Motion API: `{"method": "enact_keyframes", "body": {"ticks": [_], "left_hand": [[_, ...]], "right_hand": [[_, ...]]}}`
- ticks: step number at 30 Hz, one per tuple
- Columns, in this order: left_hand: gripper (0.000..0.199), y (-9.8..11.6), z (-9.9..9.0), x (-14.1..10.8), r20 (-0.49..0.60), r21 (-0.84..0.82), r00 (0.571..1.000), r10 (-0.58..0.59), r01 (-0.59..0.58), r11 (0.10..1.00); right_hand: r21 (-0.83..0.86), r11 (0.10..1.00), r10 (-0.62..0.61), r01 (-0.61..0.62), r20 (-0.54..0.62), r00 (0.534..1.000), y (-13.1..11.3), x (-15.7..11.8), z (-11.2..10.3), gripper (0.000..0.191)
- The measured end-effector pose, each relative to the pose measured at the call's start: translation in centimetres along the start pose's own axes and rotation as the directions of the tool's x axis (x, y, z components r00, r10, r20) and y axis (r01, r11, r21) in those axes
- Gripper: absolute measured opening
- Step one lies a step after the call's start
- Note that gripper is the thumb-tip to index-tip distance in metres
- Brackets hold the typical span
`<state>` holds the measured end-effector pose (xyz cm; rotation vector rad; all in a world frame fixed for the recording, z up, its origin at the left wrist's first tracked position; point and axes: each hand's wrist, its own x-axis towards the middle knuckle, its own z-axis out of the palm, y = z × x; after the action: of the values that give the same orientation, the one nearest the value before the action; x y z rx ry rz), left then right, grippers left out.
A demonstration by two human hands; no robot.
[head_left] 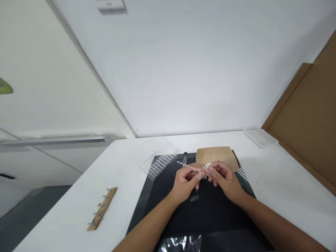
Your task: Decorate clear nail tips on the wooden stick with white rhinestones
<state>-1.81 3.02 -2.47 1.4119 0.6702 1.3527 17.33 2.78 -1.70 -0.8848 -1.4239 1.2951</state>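
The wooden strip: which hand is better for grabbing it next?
Probably the left hand. The wooden strip lies on the white table to the left, so the left hand is closer than the right hand. But the left hand looks busy: it seems to be pinching a thin clear stick.

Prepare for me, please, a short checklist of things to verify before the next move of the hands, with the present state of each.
1. Left hand holds the thin clear plastic strip: ok.
2. Right hand is close to the left: ok.
3. What the right fingertips pinch: cannot tell, too small.
4. Flat black mat has no stray pieces near the hands: not ok, a small clear plastic piece lies there.
5. Narrow brown wooden strip with metal pegs is off the mat: ok, on the white table.
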Motion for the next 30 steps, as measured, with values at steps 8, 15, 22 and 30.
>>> {"method": "enact_keyframes", "body": {"ticks": [8,15,22,30], "left_hand": [[0.017,0.1,0.1,-0.1,-0.011,0.012,1.0,0.01,-0.01,1.0],[0.016,-0.3,0.0,0.0,-0.011,-0.017,0.999,0.045,-0.045,0.999],[0.018,-0.1,0.1,0.0,-0.049,0.015,0.998,0.037,-0.037,0.999],[0.017,-0.3,0.1,-0.1,-0.04,0.013,0.999,0.014,-0.014,1.0]], "right_hand": [[-0.136,0.989,-0.055,0.057,0.015,0.998,0.2,-0.3,0.2,0.041],[-0.377,0.889,-0.249,0.26,0.079,0.965,-0.2,-0.9,-0.1,0.032],[-0.482,0.795,-0.386,0.368,0.066,0.92,0.1,-1.0,-0.2,0.025],[-0.705,0.504,-0.571,0.5,0.163,0.805,0.0,-0.6,-0.4,0.034]]}}
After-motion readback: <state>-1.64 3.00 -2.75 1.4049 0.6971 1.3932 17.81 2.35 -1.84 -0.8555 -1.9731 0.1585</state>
